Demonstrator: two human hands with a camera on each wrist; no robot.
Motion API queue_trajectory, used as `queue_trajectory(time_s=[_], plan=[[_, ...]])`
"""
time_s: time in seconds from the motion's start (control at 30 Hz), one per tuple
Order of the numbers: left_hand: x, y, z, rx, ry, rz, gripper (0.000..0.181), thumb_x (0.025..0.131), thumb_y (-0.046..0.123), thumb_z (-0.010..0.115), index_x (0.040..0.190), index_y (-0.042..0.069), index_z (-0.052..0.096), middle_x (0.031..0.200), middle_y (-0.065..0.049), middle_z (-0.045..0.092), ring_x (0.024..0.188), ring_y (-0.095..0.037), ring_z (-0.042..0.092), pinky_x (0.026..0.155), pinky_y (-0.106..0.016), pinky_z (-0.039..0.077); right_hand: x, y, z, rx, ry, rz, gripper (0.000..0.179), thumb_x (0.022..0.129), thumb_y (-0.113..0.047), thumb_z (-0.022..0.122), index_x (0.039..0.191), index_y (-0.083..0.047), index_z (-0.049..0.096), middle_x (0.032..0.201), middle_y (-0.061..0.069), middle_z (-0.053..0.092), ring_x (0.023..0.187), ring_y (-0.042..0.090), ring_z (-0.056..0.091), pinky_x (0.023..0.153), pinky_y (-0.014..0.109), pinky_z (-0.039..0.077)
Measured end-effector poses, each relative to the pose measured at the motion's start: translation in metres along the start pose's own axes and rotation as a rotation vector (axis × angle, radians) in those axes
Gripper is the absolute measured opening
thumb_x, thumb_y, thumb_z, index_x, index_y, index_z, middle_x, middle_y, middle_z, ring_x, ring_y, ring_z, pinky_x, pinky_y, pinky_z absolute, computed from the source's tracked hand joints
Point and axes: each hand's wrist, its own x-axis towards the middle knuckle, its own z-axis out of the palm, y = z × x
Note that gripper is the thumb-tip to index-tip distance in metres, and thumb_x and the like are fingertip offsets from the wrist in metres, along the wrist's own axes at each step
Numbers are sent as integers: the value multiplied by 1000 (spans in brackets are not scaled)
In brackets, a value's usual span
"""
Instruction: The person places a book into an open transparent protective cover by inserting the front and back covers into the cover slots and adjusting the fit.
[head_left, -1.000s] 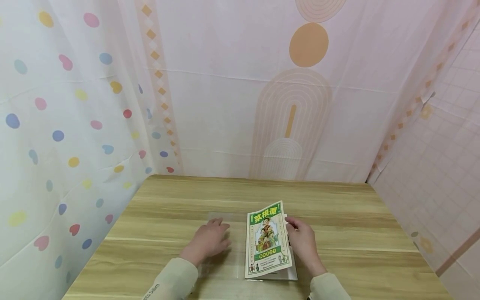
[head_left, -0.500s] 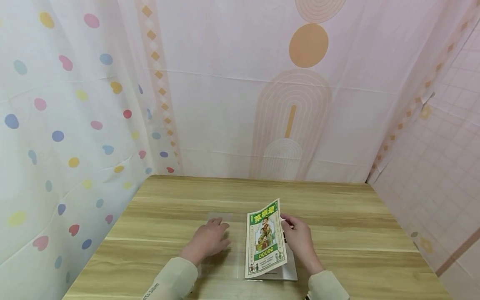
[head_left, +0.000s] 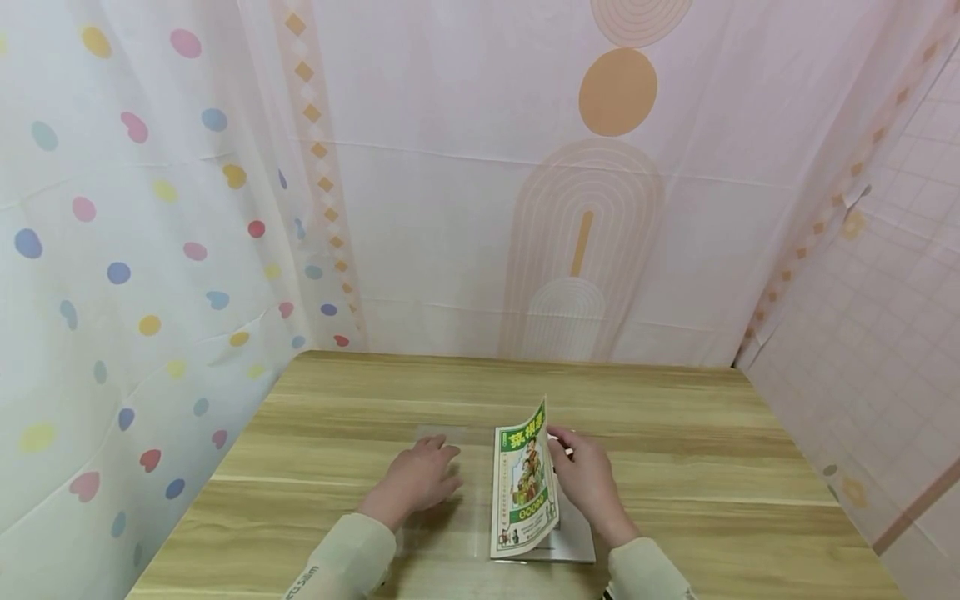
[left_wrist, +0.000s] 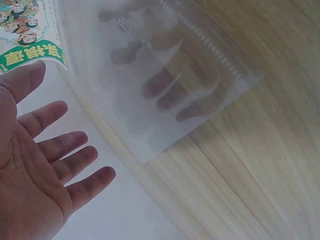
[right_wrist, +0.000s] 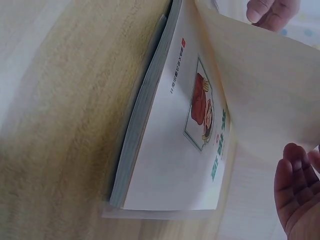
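A book (head_left: 573,533) with a white title page (right_wrist: 170,165) lies in front of the person. Its illustrated green-and-yellow front cover (head_left: 525,483) stands raised and curved, hinged along the left side. At the free edge of that cover, the right hand (head_left: 588,471) pinches it; the pinch itself is partly hidden in the right wrist view. To the left, the left hand (head_left: 420,479) lies over a clear plastic film (head_left: 468,529) that reaches out from the book. Its fingers are spread and loosely straight in the left wrist view, where the film (left_wrist: 165,100) shows a printed strip.
The wood-grain table (head_left: 712,467) stretches around the book. Behind it hangs a pale patterned curtain (head_left: 435,250); a dotted curtain (head_left: 150,275) borders the left side and a grid-patterned one (head_left: 892,333) the right.
The right hand has moved left, lifting the front cover steeper and farther open, so more of the page beneath shows. The left hand has stayed in place.
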Motion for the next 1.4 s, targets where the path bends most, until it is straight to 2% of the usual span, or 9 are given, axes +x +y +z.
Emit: queue_trajectory(time_s=[0.17,0.27,0.43,0.6,0.83,1.0,1.2,1.4], plan=[[1,0,0,11,15,8,44,93,29,67,124,0,63,136,-27,53,127,-43,49,96,-59,46,0,-2,2,-76,-19,-62,30,100,-11,57,126,-1,66,109,13,70,86,21,65,71,37,55],[1,0,0,14,18,6,43,93,29,67,124,0,64,136,-27,54,127,-43,49,95,-59,47,1,-4,3,-85,-40,-88,31,101,-11,56,129,-1,65,112,14,69,92,23,65,75,40,55],[1,0,1,9,11,-1,43,93,30,67,125,1,64,137,-26,53,127,-43,49,96,-59,46,2,-6,6,-40,-85,-78,34,101,-15,56,133,-3,61,111,9,68,91,20,63,74,37,53],[1,0,1,6,8,5,43,93,30,67,125,1,64,137,-25,53,128,-42,49,97,-58,46,3,-8,12,-39,-102,-82,36,101,-16,56,134,-3,60,111,10,69,94,22,65,75,37,54],[1,2,-1,8,16,18,42,93,30,67,123,1,64,136,-25,55,127,-42,50,96,-58,46,1,-11,22,-38,-126,-35,38,103,-21,54,137,-6,57,127,12,63,104,24,65,83,41,56],[1,3,-1,1,17,25,42,93,30,68,123,0,64,136,-25,54,127,-43,50,96,-58,46,0,-15,27,-51,-124,-36,38,103,-21,54,138,-8,57,129,11,62,106,25,64,85,43,55],[1,3,-1,-16,29,47,42,93,30,68,123,0,64,136,-26,54,127,-43,50,97,-58,46,1,-18,31,-60,-122,-80,39,104,-24,52,140,-10,56,129,12,62,107,26,65,87,45,54],[0,4,-3,-20,33,57,42,93,30,68,123,0,64,136,-26,54,126,-43,50,96,-58,47,-2,-18,34,-89,-127,-153,46,104,-36,49,143,-11,54,133,12,60,108,28,65,89,47,52]])
